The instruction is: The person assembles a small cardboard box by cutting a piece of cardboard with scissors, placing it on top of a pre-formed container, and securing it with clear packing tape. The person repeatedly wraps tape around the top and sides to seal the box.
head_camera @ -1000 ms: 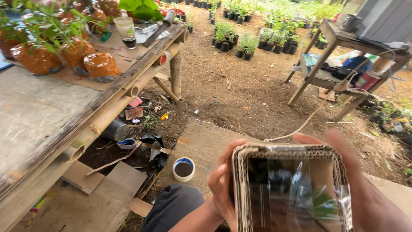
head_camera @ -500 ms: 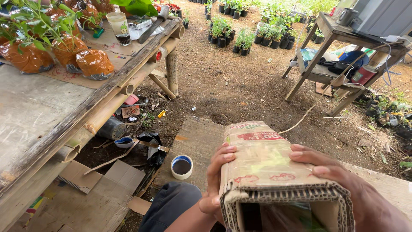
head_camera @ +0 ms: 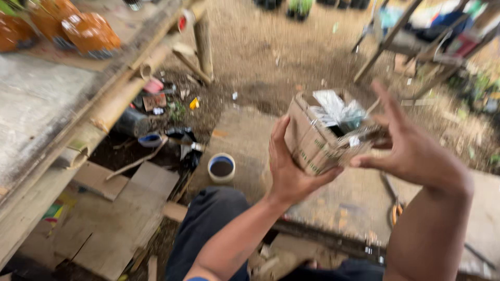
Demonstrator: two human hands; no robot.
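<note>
Workbench [head_camera: 36,112]: weathered grey planks along the left, orange bulging plastic bags [head_camera: 86,34] sitting at its far end.
Cardboard box [head_camera: 317,138]: up in mid-air between both hands, tilted, brown and worn, green print low on its side, open top facing away.
Box contents: crumpled silvery-white plastic [head_camera: 336,109] poking out of the opening.
Left hand [head_camera: 289,169]: wrapped under the box's near corner, thumb up its side, gripping it.
Right hand [head_camera: 411,148]: fingers spread, fingertips pressing the box's right edge.
Small round tub [head_camera: 221,167]: down on the ground, white rim, dark contents.
Blue dish [head_camera: 150,139]: under the bench, among scraps.
</note>
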